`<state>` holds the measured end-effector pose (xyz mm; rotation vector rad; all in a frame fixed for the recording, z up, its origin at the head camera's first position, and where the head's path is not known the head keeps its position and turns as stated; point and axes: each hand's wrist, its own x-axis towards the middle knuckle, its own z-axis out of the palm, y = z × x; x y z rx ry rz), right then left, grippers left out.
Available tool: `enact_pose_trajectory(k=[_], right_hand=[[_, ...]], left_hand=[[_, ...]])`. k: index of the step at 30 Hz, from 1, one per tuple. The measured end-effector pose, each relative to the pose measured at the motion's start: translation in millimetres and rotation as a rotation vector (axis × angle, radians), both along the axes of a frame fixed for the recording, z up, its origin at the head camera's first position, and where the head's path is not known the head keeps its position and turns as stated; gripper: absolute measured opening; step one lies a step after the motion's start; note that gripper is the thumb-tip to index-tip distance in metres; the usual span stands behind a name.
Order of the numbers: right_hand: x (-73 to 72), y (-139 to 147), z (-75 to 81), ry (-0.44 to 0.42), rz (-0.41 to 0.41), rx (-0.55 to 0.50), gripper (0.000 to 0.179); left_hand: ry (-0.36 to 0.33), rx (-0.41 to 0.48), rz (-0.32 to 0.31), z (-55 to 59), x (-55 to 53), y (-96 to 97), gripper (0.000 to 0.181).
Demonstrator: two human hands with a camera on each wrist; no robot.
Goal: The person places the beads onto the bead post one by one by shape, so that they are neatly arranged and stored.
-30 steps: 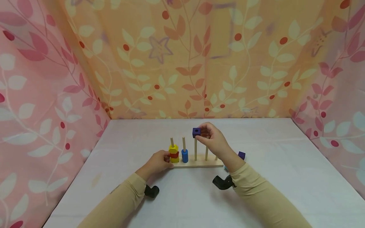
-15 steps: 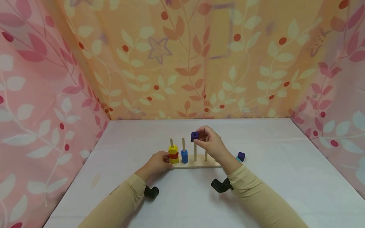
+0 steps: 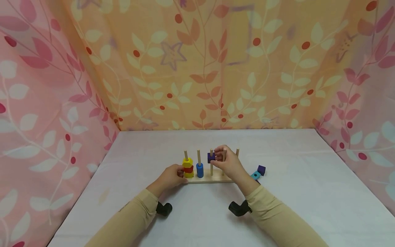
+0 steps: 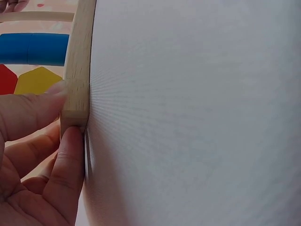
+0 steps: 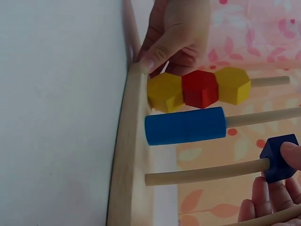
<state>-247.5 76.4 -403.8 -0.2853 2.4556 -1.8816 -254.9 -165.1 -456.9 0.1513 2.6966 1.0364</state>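
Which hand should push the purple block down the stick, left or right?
Probably the right hand: it pinches the purple block, threaded partway down the middle stick. The left hand holds the wooden base by its end, away from that stick.

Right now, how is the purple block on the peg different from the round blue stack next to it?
The purple block has flat sides and corners; the blue stack is round.
The purple block is shorter; the blue stack is longer.
The purple block is partway up, pinched by the right fingers; the blue stack sits down on the wooden base, not held.
Both are threaded on wooden pegs.
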Motion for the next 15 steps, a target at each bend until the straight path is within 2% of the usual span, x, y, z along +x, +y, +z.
enact_pose_trajectory(k=[4, 11, 15], right_hand=[[1.3, -1, -4.5, -0.025, -0.029, 0.032, 0.030], [2.2, -2, -15.6, -0.013, -0.076, 0.099, 0.029], [1.1, -2, -25.9, -0.021, -0.071, 0.109, 0.033]], left_hand=[[-0.006, 0.001, 0.008, 0.0, 0.2, -0.2, 0.039], [-0.011, 0.007, 0.004, 0.9, -0.5, 0.5, 0.038], [-0.015, 0.001, 0.003, 0.9, -1.4, 0.6, 0.039]])
